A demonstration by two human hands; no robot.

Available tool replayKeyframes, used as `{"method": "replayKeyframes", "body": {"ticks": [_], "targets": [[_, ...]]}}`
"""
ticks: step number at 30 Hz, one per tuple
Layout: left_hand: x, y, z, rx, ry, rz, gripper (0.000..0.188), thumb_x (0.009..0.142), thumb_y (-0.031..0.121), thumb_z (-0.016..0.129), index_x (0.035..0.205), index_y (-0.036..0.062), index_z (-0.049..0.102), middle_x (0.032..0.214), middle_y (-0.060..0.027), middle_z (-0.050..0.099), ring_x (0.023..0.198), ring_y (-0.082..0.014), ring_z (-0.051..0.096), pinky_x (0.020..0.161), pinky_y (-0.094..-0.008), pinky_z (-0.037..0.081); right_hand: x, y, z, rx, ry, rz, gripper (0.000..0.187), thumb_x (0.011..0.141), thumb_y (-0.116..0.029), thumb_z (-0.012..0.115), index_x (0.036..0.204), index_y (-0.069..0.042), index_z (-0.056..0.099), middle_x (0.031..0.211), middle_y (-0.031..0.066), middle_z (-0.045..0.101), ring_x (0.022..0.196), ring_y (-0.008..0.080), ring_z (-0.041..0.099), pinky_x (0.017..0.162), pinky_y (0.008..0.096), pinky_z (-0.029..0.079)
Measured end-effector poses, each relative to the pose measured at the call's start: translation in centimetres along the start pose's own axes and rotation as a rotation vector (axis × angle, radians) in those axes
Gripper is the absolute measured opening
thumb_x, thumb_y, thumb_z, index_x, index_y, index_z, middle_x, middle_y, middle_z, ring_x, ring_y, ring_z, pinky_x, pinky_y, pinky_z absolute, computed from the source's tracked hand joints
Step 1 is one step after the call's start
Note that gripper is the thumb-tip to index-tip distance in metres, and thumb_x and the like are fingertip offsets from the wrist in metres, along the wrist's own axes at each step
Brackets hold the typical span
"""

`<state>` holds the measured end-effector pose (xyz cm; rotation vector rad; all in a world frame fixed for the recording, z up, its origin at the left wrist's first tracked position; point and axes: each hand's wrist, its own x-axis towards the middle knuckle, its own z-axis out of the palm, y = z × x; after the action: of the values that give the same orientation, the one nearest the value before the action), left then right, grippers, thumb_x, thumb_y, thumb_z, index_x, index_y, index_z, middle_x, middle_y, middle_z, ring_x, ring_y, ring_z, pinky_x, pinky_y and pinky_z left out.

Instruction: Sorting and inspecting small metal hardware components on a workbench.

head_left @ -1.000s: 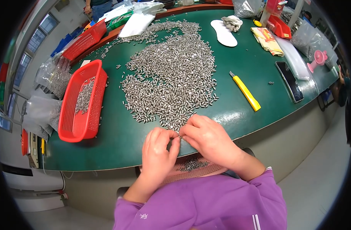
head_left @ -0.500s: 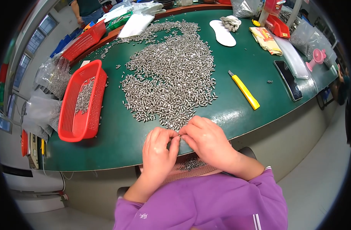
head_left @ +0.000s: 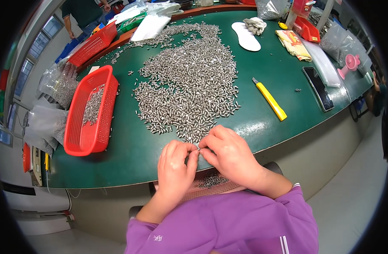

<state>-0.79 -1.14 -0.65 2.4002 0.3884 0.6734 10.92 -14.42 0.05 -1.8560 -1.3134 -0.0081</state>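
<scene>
My left hand (head_left: 175, 164) and my right hand (head_left: 228, 155) meet at the near edge of the green table, just below a big heap of small silver metal pins (head_left: 189, 89). Thumb and forefinger of each are pinched together, their tips almost touching. Something tiny and pale shows between the fingertips, too small to make out. Below the hands, over my lap, sits a pink mesh basket (head_left: 193, 194) with more metal pieces (head_left: 214, 181) in it, partly hidden by my right wrist.
A red plastic basket (head_left: 84, 146) holding some pins stands on the left, near bags of pins (head_left: 66, 86). To the right lie a yellow utility knife (head_left: 271, 101) and a phone (head_left: 318, 89). A white insole (head_left: 246, 38) lies farther back. Another person (head_left: 81, 15) stands beyond the table.
My right hand has shifted slightly upward, its fingertips still near the left hand's. My left hand has barely moved. The person in the background has moved farther into view.
</scene>
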Motion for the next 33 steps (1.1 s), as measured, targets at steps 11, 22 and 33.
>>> {"method": "replayKeyframes", "body": {"ticks": [11, 22, 33], "targets": [[-0.1, 0.1, 0.0, 0.006, 0.008, -0.011, 0.011, 0.081, 0.004, 0.074, 0.085, 0.0047, 0.064, 0.084, -0.0093, 0.060, 0.082, -0.0320, 0.060, 0.070, -0.0445, 0.048, -0.2, 0.0, 0.1, 0.026, 0.030, 0.030, 0.015, 0.082, -0.003, 0.072, 0.095, -0.004, 0.066, 0.094, 0.0123, 0.059, 0.088, 0.0342, 0.060, 0.077, 0.0445, 0.051], [-1.0, -0.8, -0.8, -0.980, -0.109, -0.280, 0.009, 0.099, 0.006, 0.065, 0.108, 0.0033, 0.063, 0.098, -0.0013, 0.061, 0.083, -0.0063, 0.056, 0.074, -0.0239, 0.048, -0.2, -0.5, -0.3, 0.527, -0.062, 0.240, 0.009, 0.093, -0.006, 0.068, 0.102, -0.005, 0.066, 0.100, 0.0090, 0.060, 0.086, 0.0209, 0.062, 0.075, 0.0324, 0.052], [-1.4, -1.7, -1.3, -1.414, -0.369, -0.382, 0.014, 0.103, 0.009, 0.062, 0.115, 0.0035, 0.061, 0.106, -0.0030, 0.065, 0.090, -0.0098, 0.061, 0.084, -0.0254, 0.051, -0.4, 1.1, -0.8, 0.894, -0.162, 0.183, 0.009, 0.097, -0.008, 0.066, 0.105, -0.005, 0.069, 0.099, 0.0036, 0.061, 0.091, 0.0135, 0.061, 0.076, 0.0293, 0.051]]}}
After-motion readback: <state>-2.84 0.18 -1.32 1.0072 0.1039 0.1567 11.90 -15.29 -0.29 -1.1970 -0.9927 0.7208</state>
